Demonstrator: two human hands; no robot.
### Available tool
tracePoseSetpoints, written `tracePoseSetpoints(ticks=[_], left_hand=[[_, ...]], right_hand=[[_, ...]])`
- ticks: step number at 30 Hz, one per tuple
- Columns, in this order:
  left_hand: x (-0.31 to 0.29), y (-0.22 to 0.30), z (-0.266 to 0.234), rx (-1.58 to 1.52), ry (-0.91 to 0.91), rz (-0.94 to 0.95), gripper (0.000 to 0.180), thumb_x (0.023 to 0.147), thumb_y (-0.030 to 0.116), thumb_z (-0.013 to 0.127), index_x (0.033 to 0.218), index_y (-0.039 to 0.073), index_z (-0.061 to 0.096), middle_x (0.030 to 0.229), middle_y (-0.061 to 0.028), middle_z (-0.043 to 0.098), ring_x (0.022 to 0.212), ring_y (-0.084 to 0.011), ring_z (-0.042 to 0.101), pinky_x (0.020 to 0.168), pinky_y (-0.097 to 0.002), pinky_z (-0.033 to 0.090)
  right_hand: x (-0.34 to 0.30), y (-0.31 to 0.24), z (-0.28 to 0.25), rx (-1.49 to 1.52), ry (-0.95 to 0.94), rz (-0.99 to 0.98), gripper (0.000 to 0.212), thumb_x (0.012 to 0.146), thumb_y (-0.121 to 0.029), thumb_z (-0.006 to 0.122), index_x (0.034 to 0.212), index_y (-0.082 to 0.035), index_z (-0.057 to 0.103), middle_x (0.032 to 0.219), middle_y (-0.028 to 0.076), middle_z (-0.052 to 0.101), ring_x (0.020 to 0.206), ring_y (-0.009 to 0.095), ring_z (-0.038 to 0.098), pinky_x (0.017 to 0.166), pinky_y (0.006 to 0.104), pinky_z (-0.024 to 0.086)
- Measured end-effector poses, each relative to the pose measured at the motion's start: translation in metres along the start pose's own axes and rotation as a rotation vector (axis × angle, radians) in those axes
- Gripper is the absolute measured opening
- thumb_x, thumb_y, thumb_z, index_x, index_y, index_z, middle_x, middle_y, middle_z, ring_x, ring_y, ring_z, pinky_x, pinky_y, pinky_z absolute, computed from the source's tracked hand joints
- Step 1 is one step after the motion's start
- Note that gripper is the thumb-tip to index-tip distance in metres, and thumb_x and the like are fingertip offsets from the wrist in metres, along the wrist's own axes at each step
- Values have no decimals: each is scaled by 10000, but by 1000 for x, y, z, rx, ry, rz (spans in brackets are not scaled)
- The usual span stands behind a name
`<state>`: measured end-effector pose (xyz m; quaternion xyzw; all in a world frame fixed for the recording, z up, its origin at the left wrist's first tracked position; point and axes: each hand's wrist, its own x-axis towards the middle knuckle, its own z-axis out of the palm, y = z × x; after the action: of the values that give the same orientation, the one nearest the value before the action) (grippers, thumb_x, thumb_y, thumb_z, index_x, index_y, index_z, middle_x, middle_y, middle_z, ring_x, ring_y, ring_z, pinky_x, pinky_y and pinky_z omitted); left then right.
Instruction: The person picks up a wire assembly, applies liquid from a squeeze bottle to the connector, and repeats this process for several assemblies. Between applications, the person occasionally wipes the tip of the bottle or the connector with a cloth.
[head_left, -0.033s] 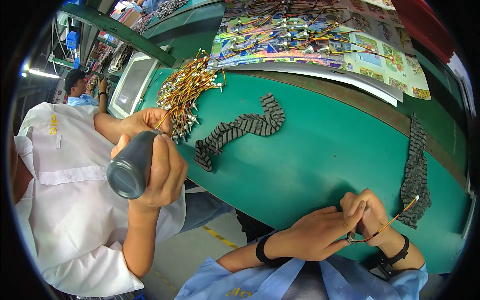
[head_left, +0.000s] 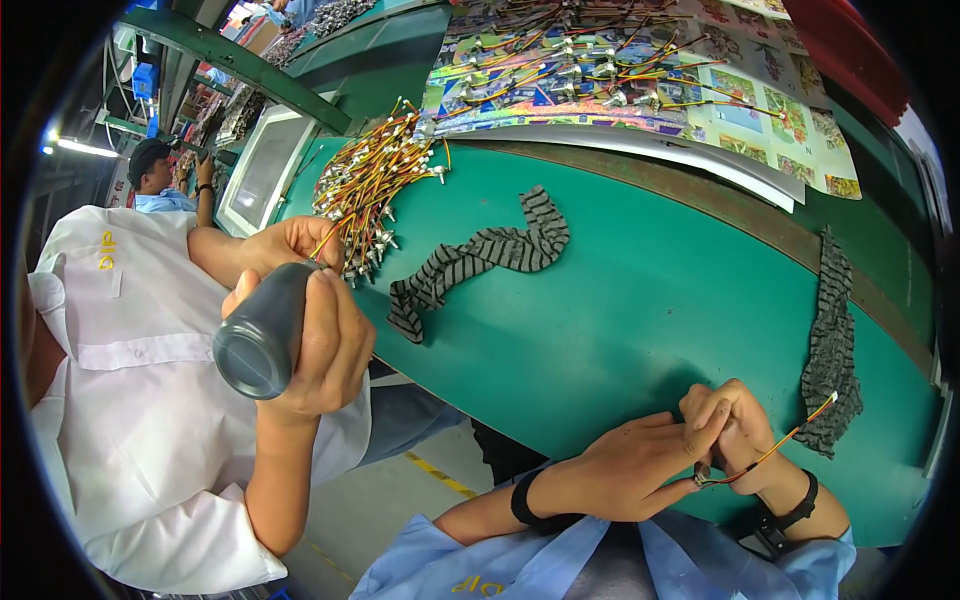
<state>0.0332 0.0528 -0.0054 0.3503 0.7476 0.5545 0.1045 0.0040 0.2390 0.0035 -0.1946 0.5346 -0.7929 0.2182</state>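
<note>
My left hand (head_left: 635, 468) and my right hand (head_left: 735, 432) meet over the near edge of the green bench. A small metal part with wires, probably a potentiometer (head_left: 703, 472), shows between the left thumb and fingers. Its thin red, yellow and black wires (head_left: 765, 458) run past the right hand to a white connector (head_left: 833, 397). The left hand is closed on this part, its fingers pressed against the right hand. Curled fingers close the right hand, and what lies inside them is hidden. A grey-and-black striped cloth strip (head_left: 832, 340) lies just beyond the right hand.
Another striped cloth (head_left: 500, 248) lies mid-bench. At left, a person in white holds a dark bottle (head_left: 262, 335) over a pile of wired parts (head_left: 375, 185). More wired parts rest on printed sheets (head_left: 740, 125) at the back. A green metal beam (head_left: 235, 65) stands far left.
</note>
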Motion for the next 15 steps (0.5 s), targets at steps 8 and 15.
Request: tracePoseSetpoints(ticks=[8,15], left_hand=[[6,2,0,204,-38,127,749,884,138,654,1508,-38,278,1090,-96,646,902,-296,585,819,-394,447],[5,2,-5,41,-75,19,701,883,118,649,1490,-39,334,1110,-105,641,903,-297,584,829,-392,444]], right_hand=[[2,9,-14,115,-78,-62,382,1078,-387,406,941,-52,529,769,48,533,688,118,435,540,243,380],[0,2,-4,8,11,38,438,1075,-423,394,894,-56,546,679,36,509,686,137,433,576,266,373]])
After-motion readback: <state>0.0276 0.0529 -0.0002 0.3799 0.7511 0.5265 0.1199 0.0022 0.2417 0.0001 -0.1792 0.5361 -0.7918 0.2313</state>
